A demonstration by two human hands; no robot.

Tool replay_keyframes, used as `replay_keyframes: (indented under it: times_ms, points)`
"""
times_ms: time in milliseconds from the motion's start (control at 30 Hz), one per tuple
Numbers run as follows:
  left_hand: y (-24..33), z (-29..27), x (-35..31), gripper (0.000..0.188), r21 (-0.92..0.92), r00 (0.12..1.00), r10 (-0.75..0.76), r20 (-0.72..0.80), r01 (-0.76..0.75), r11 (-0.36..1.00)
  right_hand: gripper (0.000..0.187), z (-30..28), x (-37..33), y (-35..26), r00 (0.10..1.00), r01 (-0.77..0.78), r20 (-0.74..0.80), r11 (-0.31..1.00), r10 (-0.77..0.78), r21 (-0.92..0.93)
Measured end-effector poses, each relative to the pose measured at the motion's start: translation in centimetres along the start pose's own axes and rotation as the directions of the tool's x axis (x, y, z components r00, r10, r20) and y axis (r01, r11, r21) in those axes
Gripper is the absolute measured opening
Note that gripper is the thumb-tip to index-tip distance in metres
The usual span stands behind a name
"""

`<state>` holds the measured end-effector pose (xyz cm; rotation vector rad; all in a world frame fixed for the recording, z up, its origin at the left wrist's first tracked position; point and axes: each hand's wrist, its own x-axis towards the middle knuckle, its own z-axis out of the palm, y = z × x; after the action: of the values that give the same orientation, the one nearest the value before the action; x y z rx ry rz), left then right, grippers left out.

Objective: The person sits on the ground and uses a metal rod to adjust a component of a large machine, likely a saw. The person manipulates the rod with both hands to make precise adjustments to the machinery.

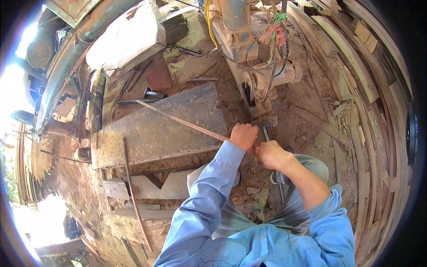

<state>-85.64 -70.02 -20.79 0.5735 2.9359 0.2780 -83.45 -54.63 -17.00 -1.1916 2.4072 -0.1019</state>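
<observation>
My left hand (243, 136) is closed in front of me, with its fingers curled downward. A long thin brownish strip (182, 121) slants from the far left down to this hand, and its near end disappears under the hand. Close beside it on the right, my right hand (272, 155) is also closed, with the thumb side toward the left hand. What the right fingers hold is hidden. A narrow metal bar (267, 134) shows just beyond the right hand, and a similar length appears again below it, between my legs.
A thick wooden slab (155, 129) lies left of my hands. Ahead stands a rusty machine with a motor (284, 74) and loose cables. Stacked planks (369, 80) line the right side. A hammer-like tool (153, 94) rests beyond the slab; a large pipe (66, 66) rises at left.
</observation>
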Motion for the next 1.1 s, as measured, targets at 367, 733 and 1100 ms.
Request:
replay_keyframes:
  times_ms: [367,733,1100]
  points:
    - [0.1,-0.6,-0.3,0.021,-0.03,0.999,-0.027,0.026,0.028,0.999,0.016,0.4,-0.2,0.1,0.999,0.025,-0.041,0.999,-0.025,0.021]
    - [0.2,-1.0,-0.3,0.025,-0.051,0.997,0.001,0.081,0.003,0.999,0.015,1.0,-0.5,0.0,0.995,0.03,-0.099,0.999,-0.027,0.026]
    - [0.3,-1.8,-0.5,0.028,-0.097,0.995,-0.023,0.095,0.032,0.995,0.019,0.7,-0.5,-0.1,0.994,0.009,-0.106,0.994,0.003,0.113]
